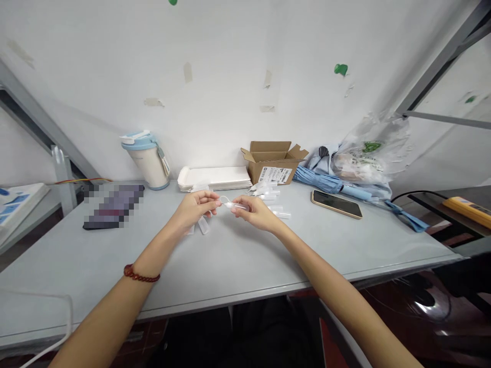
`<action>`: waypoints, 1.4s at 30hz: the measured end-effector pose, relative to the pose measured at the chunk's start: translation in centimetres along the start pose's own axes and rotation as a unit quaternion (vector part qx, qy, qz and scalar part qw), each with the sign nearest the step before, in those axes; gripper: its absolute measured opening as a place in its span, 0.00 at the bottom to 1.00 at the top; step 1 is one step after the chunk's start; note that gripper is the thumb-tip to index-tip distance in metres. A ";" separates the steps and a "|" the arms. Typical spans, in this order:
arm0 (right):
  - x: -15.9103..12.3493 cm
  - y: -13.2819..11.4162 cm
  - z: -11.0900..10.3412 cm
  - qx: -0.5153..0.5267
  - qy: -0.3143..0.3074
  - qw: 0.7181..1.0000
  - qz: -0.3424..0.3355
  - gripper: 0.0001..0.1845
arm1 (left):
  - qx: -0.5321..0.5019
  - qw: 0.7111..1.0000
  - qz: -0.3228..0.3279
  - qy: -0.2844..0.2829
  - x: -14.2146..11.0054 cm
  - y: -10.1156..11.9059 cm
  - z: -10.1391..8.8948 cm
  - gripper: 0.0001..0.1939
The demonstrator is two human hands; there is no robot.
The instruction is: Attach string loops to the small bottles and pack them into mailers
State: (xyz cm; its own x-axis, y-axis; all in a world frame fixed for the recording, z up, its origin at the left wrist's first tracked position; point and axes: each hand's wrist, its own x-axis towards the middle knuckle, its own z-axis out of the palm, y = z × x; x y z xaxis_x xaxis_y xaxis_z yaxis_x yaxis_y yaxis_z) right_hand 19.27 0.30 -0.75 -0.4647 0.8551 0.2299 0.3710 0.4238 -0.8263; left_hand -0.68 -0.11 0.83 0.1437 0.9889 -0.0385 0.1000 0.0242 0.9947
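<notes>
My right hand (251,212) pinches a small translucent plastic tube (241,206) with a white end, held just above the table. From that end a thin white cord (224,198) arcs over to my left hand (199,208), whose thumb and fingertips close on it. Under and beside my left hand lie a few frosted plastic pieces (203,225), partly covered by the fingers. Behind my right hand is a loose group of similar translucent tubes (267,192), and two more tubes (282,212) lie just to its right.
Along the wall stand a white-and-blue tumbler (149,161), a stack of white trays (218,176) and an open cardboard box (270,166). A blue folded umbrella (322,179), a plastic bag (372,153) and a phone (336,203) are at right. A blurred dark item (115,207) lies left.
</notes>
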 end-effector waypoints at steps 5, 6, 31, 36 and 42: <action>0.0 0.1 0.0 -0.004 0.006 1.000 -0.001 0.12 | 0.039 0.998 0.004 -0.043 0.1 -0.3 -0.3 0.14; 0.0 0.1 0.0 -0.005 0.007 1.000 -0.003 0.12 | 0.043 0.998 0.007 -0.045 0.1 -0.4 -0.4 0.14; 0.1 1.2 0.4 0.029 -0.023 0.999 0.027 0.11 | 0.056 0.997 0.025 -0.036 -0.1 -1.3 0.6 0.12; 0.1 1.1 0.3 0.012 -0.018 1.000 0.022 0.11 | 0.060 0.997 0.027 -0.034 -0.1 -1.3 0.8 0.12; 0.0 0.9 0.2 0.006 -0.023 0.999 0.030 0.10 | 0.062 0.997 0.030 -0.029 -0.3 -1.2 1.0 0.12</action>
State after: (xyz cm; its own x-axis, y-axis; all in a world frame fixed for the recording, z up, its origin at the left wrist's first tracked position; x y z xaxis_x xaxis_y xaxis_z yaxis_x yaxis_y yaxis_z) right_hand 19.43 0.64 -1.58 -0.4780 0.8643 0.1568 0.3892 0.3684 -0.8443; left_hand 0.17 -0.56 -0.49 0.2102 0.9776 0.0113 0.2097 -0.0564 0.9761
